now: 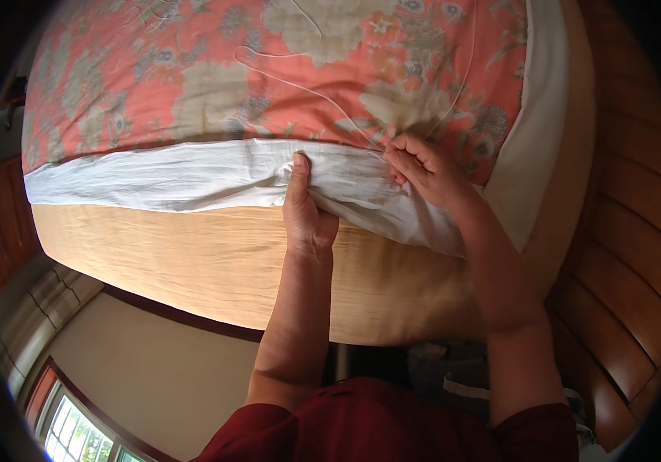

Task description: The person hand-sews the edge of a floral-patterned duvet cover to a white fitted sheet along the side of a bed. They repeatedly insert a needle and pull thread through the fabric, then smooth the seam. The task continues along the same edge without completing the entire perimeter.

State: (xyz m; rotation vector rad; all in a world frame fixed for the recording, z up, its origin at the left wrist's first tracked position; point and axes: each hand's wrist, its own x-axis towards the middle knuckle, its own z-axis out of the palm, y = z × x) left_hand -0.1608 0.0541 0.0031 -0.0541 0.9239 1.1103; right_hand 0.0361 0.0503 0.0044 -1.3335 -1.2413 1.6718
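Note:
A floral coral-and-beige quilt [323, 85] lies spread out, with a folded white cloth border [169, 177] along its near edge. My left hand [306, 208] grips that border near its middle, thumb on top and the other fingers hidden beneath. To its right, my right hand [427, 169] is closed in a pinch over the seam between border and quilt. White thread [311, 91] loops across the quilt and runs to the pinching fingertips; a second length rises from that hand toward the far right. Whether a needle is between the fingers cannot be made out.
Tan bedding [169, 246] shows below the border. Curved brown wooden panels [623, 246] stand at the right. A wall [161, 331] and a barred window [76, 431] are at lower left. Dark grey fabric [446, 366] lies near my right forearm.

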